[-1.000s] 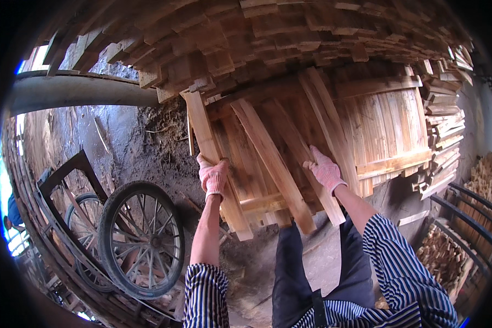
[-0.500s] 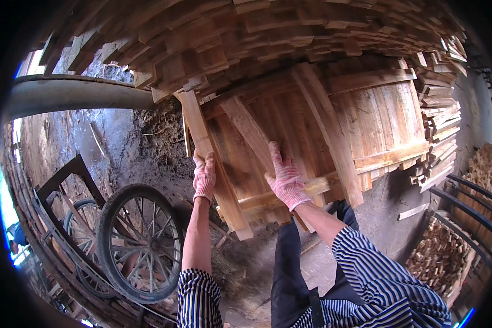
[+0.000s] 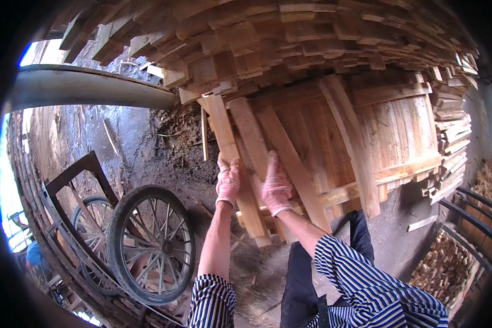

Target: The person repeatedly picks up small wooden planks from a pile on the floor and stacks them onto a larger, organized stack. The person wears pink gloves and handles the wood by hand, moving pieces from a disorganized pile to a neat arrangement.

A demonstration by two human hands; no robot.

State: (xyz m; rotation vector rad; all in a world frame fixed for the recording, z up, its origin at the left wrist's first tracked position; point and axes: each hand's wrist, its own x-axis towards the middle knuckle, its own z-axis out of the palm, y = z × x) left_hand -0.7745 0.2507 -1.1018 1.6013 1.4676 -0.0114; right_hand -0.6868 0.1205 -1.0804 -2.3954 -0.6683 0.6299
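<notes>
Several loose wooden boards lie slanted across a pallet-like slatted wood panel (image 3: 396,117). My left hand (image 3: 228,180), in a pink-and-white knit glove, grips the edge of the leftmost board (image 3: 221,128). In a matching glove, my right hand (image 3: 276,186) closes on the second board (image 3: 250,128), its fingers pointing up along the wood; they are slightly blurred. Just right of that hand lies a third board (image 3: 295,164). Farther right, a slightly bowed board (image 3: 351,142) rests across the panel.
A tall stack of wood pieces (image 3: 290,35) rises beyond the panel, with more stacked strips (image 3: 454,131) at right. Left of me stand a spoked cart wheel (image 3: 151,244) and a dark metal frame (image 3: 82,177). A thick pipe (image 3: 98,90) runs at far left. A crate of wood pieces (image 3: 443,268) sits lower right.
My right hand has shifted left toward my left hand with the second board. A third board now shows separately to its right. The whole view has shifted slightly.
</notes>
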